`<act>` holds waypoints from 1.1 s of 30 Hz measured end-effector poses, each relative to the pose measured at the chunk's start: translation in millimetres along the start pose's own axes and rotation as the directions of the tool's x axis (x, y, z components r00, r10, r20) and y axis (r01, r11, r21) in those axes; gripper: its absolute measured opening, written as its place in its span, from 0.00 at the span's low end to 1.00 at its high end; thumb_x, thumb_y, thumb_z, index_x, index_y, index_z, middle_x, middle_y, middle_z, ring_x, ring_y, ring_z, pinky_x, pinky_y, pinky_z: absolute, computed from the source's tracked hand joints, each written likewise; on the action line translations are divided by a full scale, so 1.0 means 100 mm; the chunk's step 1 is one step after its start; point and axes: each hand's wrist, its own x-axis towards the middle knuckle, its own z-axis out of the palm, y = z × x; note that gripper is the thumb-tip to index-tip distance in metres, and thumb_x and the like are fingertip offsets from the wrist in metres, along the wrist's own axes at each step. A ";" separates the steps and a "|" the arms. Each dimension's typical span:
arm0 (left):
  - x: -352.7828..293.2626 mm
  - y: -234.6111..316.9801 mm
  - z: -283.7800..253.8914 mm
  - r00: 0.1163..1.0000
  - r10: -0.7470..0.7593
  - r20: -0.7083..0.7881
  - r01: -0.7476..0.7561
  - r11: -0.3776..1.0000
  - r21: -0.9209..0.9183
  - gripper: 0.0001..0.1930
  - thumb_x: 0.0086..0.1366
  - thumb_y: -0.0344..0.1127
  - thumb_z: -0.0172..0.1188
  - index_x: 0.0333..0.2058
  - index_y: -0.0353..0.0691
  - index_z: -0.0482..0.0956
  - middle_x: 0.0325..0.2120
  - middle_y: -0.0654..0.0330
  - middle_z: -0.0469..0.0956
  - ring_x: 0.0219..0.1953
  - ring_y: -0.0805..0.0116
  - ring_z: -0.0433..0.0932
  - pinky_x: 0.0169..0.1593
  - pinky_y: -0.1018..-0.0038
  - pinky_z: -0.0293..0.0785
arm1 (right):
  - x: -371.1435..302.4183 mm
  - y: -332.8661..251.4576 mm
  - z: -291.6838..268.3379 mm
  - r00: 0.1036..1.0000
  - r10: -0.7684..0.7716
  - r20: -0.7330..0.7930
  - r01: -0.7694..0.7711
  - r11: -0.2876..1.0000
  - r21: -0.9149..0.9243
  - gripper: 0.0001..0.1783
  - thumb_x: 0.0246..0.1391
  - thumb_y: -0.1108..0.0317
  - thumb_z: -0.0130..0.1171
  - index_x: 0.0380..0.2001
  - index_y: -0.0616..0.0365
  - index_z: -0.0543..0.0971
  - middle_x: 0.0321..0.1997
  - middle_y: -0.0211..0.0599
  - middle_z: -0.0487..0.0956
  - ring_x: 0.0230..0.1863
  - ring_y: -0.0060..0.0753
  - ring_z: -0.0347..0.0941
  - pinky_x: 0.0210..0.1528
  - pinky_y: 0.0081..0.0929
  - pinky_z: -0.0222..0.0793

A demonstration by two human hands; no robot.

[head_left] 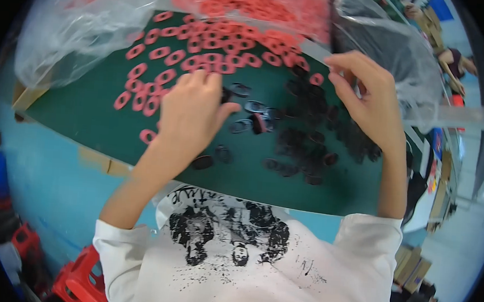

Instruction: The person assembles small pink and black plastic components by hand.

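two hands well apart over green desk [88, 109]. left hand [191, 111] bends fingers down beside red oval pieces [192, 63], thumb spread; cannot tell if it grips. right hand [366, 95] raised, thumb and forefinger tips slightly apart. black oval pieces [304, 147] lie between hands, mostly nearer to right hand.

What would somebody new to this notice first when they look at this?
Probably the bright pink pieces strewn over the far and left parts of the green table, below a clear bag full of more pink at the far edge. Next, the dark pieces heaped on the table's right side, with the left hand between the two colours and the right hand at the dark heap's far right.
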 end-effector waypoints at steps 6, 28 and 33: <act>0.12 -0.06 0.03 0.994 0.083 0.067 -0.071 0.984 -0.166 0.15 0.55 0.29 0.65 0.41 0.37 0.76 0.36 0.55 0.73 0.41 0.55 0.76 0.40 0.63 0.75 | -1.09 0.19 -0.15 0.846 0.509 0.163 -0.489 0.860 -0.145 0.14 0.47 0.77 0.65 0.39 0.61 0.78 0.36 0.35 0.75 0.29 0.31 0.70 0.32 0.26 0.68; 0.27 -0.44 -0.06 0.918 0.388 0.076 -0.352 0.889 -0.293 0.14 0.53 0.26 0.66 0.39 0.37 0.76 0.36 0.60 0.72 0.41 0.59 0.73 0.42 0.66 0.73 | -0.53 0.16 0.31 0.988 0.146 -0.048 -0.145 0.989 0.021 0.19 0.42 0.80 0.65 0.41 0.60 0.79 0.37 0.35 0.74 0.33 0.30 0.72 0.36 0.24 0.69; 0.32 -0.38 -0.08 0.915 0.366 0.169 -0.296 0.894 -0.336 0.12 0.54 0.27 0.66 0.38 0.37 0.77 0.33 0.60 0.70 0.40 0.61 0.73 0.41 0.65 0.73 | -0.40 0.23 0.40 0.991 0.117 -0.061 -0.115 0.993 0.041 0.19 0.42 0.80 0.65 0.42 0.60 0.79 0.34 0.35 0.73 0.33 0.30 0.72 0.36 0.24 0.69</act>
